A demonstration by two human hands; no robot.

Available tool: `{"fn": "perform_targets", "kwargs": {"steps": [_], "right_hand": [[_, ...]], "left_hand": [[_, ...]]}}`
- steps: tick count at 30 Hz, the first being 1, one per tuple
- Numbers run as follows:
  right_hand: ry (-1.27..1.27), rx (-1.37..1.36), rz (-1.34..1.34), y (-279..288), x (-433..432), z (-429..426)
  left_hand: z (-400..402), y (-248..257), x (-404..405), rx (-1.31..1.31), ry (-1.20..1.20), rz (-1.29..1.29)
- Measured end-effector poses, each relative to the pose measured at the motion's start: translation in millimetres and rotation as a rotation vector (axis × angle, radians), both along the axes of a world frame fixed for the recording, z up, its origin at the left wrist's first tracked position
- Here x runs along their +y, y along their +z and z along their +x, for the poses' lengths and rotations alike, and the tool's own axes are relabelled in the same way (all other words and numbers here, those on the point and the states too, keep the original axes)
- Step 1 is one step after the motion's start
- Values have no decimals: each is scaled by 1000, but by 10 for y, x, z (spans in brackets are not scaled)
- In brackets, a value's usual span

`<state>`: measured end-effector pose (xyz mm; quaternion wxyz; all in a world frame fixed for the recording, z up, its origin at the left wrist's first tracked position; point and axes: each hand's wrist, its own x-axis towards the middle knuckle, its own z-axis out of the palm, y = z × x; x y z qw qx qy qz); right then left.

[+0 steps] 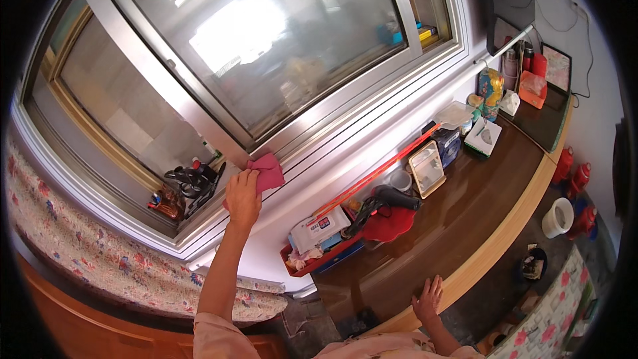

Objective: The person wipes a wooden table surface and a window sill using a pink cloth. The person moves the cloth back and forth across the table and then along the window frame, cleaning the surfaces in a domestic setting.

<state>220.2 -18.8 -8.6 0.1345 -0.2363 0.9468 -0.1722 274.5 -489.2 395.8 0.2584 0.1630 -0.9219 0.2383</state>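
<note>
My left hand [243,197] grips a folded pink cloth [266,172] and presses it on the lower frame of the sliding window [326,112]. The cloth lies near the lower corner where the metal sash upright meets the sill track. My right hand [427,299] rests flat on the front edge of the brown tabletop [448,239], palm down with nothing in it. Just left of the cloth, behind the window opening, stand a brown pen holder [168,203] and some black items [192,182].
A red tray [299,271] with packets, a black hair dryer [396,197], a framed mirror [426,169] and a blue box [448,147] line the wall. A floral curtain [99,219] hangs at left. Red flasks [580,177] and a white bucket [558,218] stand at right.
</note>
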Motion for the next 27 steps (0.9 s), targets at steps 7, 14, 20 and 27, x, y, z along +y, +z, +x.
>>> {"fn": "perform_targets", "kwargs": {"steps": [7,14,20,27], "right_hand": [[-4,4,-14,-3,-2,-1],[-17,-21,-18,-53,-24,-63],[-26,-11,64,-69,-49,-77],[-53,-43,70,-3,-103,-74]], "left_hand": [[144,-72,-5,-4,-9,35],[441,-236,-144,140,67,43],[690,-146,-334,153,80,121],[549,-190,-214,188,-68,208]]}}
